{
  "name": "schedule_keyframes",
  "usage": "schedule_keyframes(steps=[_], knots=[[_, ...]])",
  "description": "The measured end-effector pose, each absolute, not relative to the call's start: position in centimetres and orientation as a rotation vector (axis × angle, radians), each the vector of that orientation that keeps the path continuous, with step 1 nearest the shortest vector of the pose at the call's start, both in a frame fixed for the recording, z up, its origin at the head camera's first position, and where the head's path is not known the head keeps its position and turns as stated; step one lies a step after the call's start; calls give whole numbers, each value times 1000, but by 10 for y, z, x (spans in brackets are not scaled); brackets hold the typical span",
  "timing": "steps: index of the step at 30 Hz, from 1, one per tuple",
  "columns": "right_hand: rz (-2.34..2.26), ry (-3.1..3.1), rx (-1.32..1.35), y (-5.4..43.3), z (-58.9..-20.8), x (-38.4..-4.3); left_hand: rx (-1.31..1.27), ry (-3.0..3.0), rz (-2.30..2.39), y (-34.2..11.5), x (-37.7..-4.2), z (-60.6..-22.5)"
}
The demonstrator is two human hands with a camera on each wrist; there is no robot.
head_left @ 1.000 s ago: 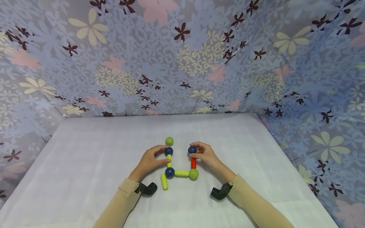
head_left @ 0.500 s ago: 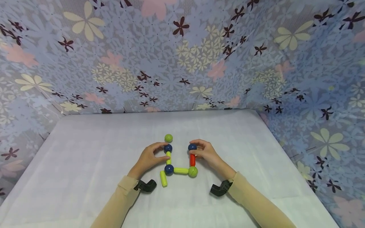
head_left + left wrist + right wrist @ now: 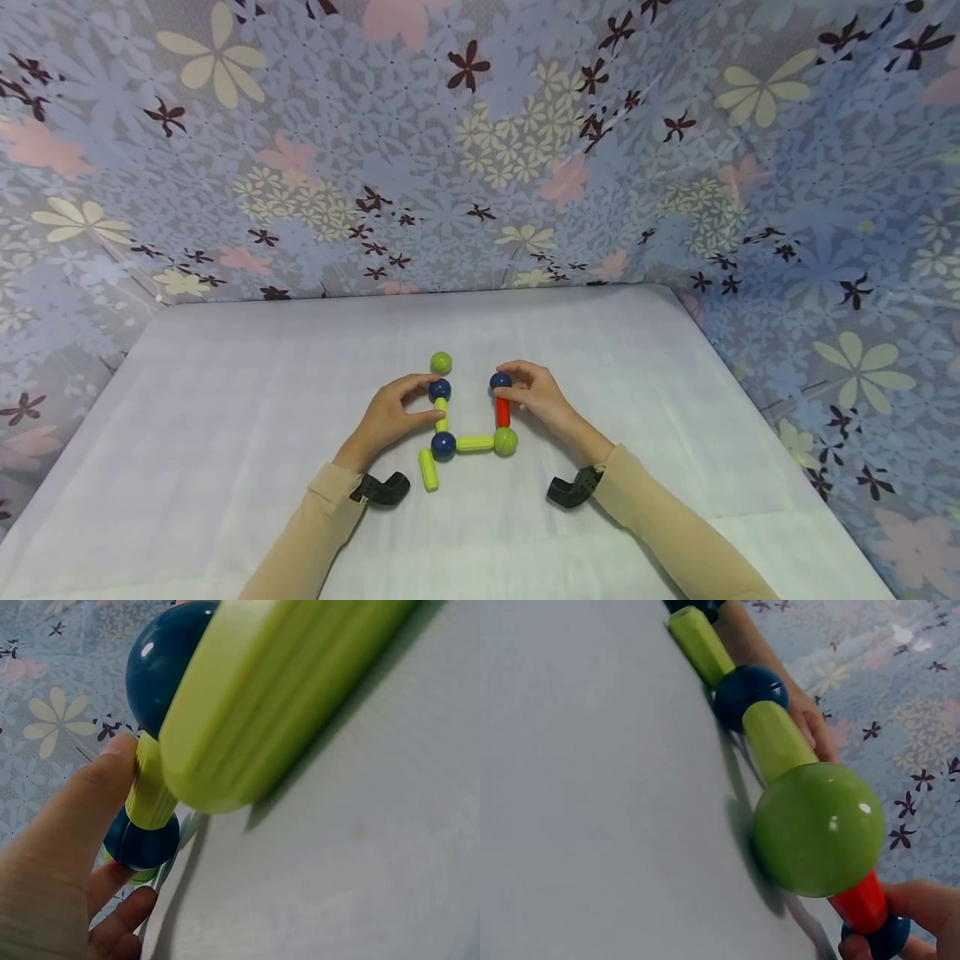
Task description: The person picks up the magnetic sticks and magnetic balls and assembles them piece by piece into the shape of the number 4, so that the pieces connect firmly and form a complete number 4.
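Note:
A U-shaped chain of balls and rods lies on the white tabletop. My left hand [image 3: 392,417] holds its left side: the thumb lies on a yellow-green rod [image 3: 441,414], and the fingertips touch the far blue ball [image 3: 440,389]. The near blue ball [image 3: 444,446], a crosswise yellow-green rod [image 3: 475,443] and a green ball [image 3: 506,441] form the near side. A red rod [image 3: 502,412] runs away from that green ball to another blue ball [image 3: 500,382], which my right hand [image 3: 542,396] pinches between thumb and fingers.
A separate green ball [image 3: 441,362] sits just beyond the left side of the chain. A loose-looking yellow-green rod [image 3: 428,469] lies near the near blue ball; in the right wrist view its end [image 3: 701,645] appears close against that ball. Flowered cloth [image 3: 420,208] stands behind the table.
My right hand has shifted slightly left and away with the red rod and blue ball. The green corner ball has moved slightly the same way. My left hand keeps its hold, and the view drifts slightly.

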State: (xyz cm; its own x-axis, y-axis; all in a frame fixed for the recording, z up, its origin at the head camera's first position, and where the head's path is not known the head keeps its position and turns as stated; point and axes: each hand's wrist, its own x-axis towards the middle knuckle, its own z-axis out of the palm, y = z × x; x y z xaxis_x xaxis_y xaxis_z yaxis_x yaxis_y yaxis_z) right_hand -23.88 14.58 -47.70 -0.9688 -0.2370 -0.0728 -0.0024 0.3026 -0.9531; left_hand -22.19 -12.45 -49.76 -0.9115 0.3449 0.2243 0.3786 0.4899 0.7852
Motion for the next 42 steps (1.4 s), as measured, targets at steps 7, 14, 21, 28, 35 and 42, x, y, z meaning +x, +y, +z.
schedule_keyframes(steps=[7,14,21,28,35,42], knots=[[-1676,2436,-273,138,-455,-228,-632,-2696,-1437,-126,-222,-496],[-1653,2445,-293,137,-450,-223,-618,-2703,-1429,-126,-221,-497],[-1653,2420,-319,137,-455,-222,-621,-2727,-1434,-128,-219,-499],[-1649,2482,-314,149,-474,-237,-623,-2702,-1442,-124,-226,-497],[-1697,2585,-389,155,-470,-224,-608,-2730,-1446,-122,-225,-495],[-1772,2625,-513,152,-462,-202,-612,-2724,-1441,-124,-222,-496]])
